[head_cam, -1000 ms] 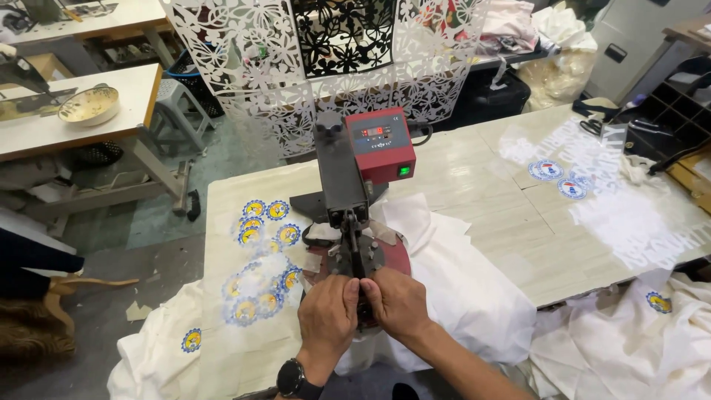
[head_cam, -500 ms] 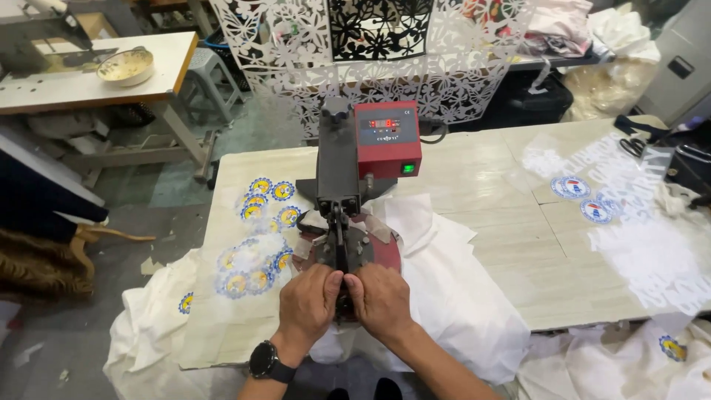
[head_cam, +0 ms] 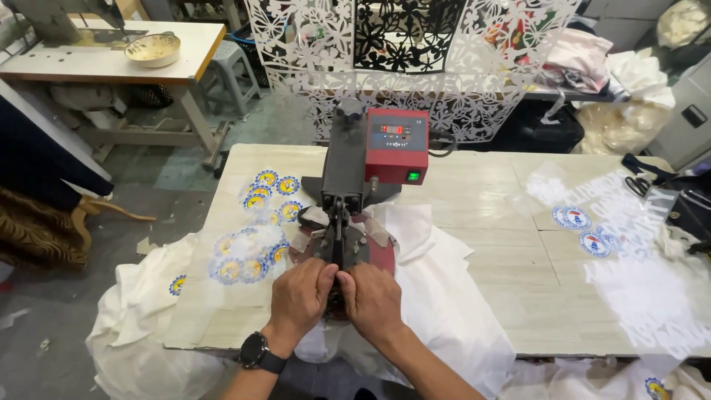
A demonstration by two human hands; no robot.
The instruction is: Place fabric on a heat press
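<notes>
Desk (head_cam: 511, 222): pale, wood-grained top, running across the view, its near edge toward the person.

White garments (head_cam: 444, 311): one is lying over the near edge at the middle, spreading right of the press; more cloth is hanging off the near left corner.

Heat press (head_cam: 355, 185): sitting at the desk's middle, a dark upright body with a red control box (head_cam: 397, 155) on its right side, a green light glowing on the box. Its round dark-red plate (head_cam: 374, 248) is lying over the garment, toward the near edge.

Round printed transfers (head_cam: 255, 222): yellow-and-blue ones are lying in a loose cluster left of the press, toward the left edge. Blue-and-white round patches (head_cam: 581, 230) are lying well apart, toward the right edge.

Press handle (head_cam: 337, 285): projecting from the plate toward the near edge, mostly hidden by the hands.

Left hand (head_cam: 300, 292) and right hand (head_cam: 370, 296): side by side, touching, both closed around the handle's end, just beyond the near edge of the desk. A dark wristwatch (head_cam: 261, 352) is sitting on the left wrist.
</notes>
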